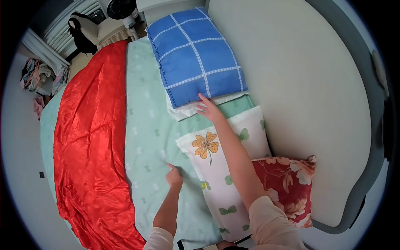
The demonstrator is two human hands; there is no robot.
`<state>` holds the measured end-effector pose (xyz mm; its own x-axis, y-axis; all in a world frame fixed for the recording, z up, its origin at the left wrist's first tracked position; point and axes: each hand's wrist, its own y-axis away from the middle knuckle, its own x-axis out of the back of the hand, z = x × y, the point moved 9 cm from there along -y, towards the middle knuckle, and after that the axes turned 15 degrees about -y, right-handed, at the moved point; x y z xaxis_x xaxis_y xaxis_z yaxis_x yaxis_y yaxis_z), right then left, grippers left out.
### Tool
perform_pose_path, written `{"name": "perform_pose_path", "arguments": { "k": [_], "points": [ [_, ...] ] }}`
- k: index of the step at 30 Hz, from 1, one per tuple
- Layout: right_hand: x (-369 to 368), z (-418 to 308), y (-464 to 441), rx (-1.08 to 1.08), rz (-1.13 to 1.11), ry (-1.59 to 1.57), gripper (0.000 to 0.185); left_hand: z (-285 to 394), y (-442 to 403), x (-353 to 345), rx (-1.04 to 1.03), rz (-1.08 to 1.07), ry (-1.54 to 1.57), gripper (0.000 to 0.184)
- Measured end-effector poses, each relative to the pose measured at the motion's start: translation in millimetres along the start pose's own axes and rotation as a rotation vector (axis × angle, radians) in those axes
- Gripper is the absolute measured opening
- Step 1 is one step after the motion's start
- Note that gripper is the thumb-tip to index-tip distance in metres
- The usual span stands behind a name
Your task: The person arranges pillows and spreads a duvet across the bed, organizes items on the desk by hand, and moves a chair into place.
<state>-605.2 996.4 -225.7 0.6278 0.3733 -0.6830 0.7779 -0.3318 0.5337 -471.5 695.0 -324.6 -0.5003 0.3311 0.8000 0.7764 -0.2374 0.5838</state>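
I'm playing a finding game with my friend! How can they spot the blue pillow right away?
Find the pale headboard, then the green sheet beside it. At the end nearer the fan lies a plump pillow, the person's right hand at its near edge. It's blue with white crossing lines, unlike the white patterned pillow and red flowered cushion.

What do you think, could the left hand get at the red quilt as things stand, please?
Probably yes: the left hand appears empty, and only a stretch of green sheet lies between it and the red quilt, with nothing visible in the way.
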Motion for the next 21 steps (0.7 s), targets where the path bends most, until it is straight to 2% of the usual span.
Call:
{"name": "perform_pose_path", "arguments": {
  "k": [1, 2, 4, 5, 7, 9, 10, 12, 14, 16, 18, 20, 21],
  "points": [
    [9.0, 6.0, 1.1, -0.011, 0.066, 0.034, 0.048, -1.8, -3.0, -3.2, 0.002, -0.008, -0.001, 0.07],
    [-5.4, 12.7, -3.3, -0.082, -0.097, -0.147, 0.045, -6.4, -6.1, -10.2, 0.028, -0.047, 0.131, 0.07],
    [-25.7, 5.5, -23.1, -0.065, -0.136, -0.207, 0.042, -5.9, -5.6, -17.6, 0.054, -0.086, 0.266, 0.071],
    [-46.0, -4.8, -33.7, -0.042, -0.191, -0.271, 0.039, -3.0, -1.3, -5.7, 0.021, -0.045, 0.172, 0.07],
    [-88.8, -50.4, -43.2, 0.168, -0.308, -0.512, 0.038, 0.9, 0.2, 1.7, -0.007, -0.016, 0.079, 0.069],
    [-124.4, -95.0, -32.2, 0.395, -0.464, -0.555, 0.038, 3.0, 0.3, 3.9, -0.036, 0.023, 0.03, 0.067],
    [-116.2, -91.7, -33.7, 0.391, -0.458, -0.557, 0.038, 1.3, -1.7, 1.0, -0.034, 0.016, 0.028, 0.067],
    [-87.6, -87.5, -31.3, 0.444, -0.319, -0.344, 0.039, 1.5, -1.7, 0.4, -0.012, 0.059, 0.07, 0.067],
    [-46.0, -43.0, -15.7, 0.298, -0.117, -0.163, 0.039, 1.5, 1.4, 6.2, -0.027, 0.066, 0.083, 0.067],
    [-1.1, 12.9, -9.9, 0.07, -0.011, -0.151, 0.039, 0.2, 3.1, 1.7, -0.039, 0.054, 0.085, 0.066],
    [27.6, 60.3, 3.4, -0.037, -0.057, -0.221, 0.039, 1.0, 0.9, -1.0, -0.077, 0.121, 0.052, 0.065],
    [16.5, 89.5, 77.1, 0.027, -0.078, -0.317, 0.036, 1.4, 2.8, 8.1, -0.104, 0.153, 0.087, 0.065],
    [8.3, 112.1, 114.7, -0.01, -0.158, -0.441, 0.034, 2.3, 3.6, 8.4, -0.097, 0.147, 0.096, 0.066]
  ]
}}
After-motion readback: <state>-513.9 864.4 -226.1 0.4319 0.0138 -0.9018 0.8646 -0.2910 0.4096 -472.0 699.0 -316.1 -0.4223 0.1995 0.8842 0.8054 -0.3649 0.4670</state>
